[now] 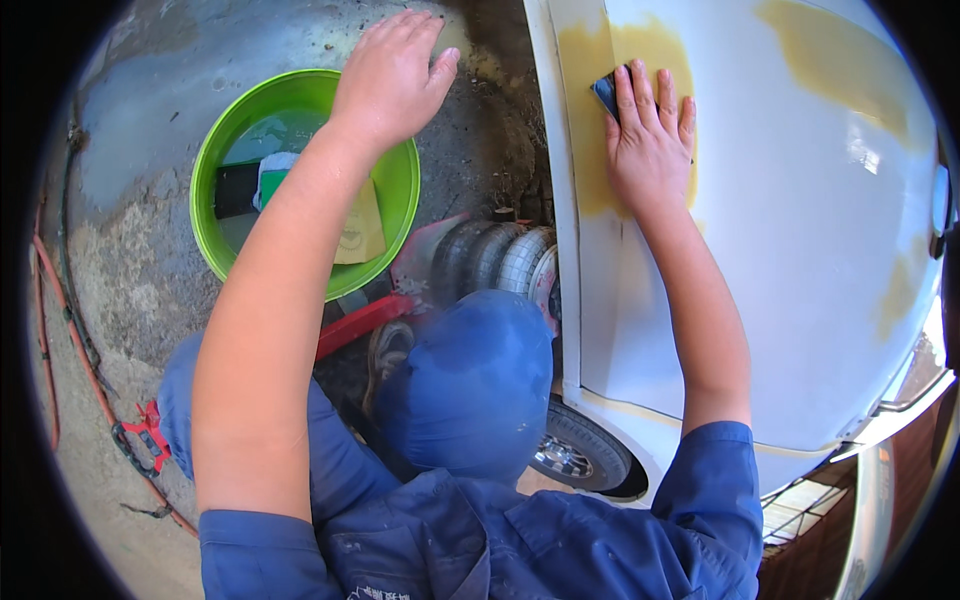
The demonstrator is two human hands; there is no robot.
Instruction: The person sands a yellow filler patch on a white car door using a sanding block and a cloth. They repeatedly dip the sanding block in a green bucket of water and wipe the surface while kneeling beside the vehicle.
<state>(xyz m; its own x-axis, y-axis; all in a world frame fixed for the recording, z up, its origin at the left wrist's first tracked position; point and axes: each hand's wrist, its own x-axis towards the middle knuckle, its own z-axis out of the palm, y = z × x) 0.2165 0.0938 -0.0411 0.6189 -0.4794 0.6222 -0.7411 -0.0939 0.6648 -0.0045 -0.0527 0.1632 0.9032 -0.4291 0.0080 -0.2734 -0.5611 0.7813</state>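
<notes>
R hand (650,140) holds dk pad (606,92) under fingers (643,92), flat vs white panel (800,300); L hand (395,78) unclenched, left of panel.

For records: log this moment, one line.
left hand: near round green plastic bucket; right hand: over dark blue pad on white car panel

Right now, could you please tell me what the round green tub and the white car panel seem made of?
Round green tub: probably plastic, semi-glossy; it looks smooth and evenly coloured. White car panel: likely painted metal, glossy where light glints, though the tan patches look matt, perhaps filler.
</notes>
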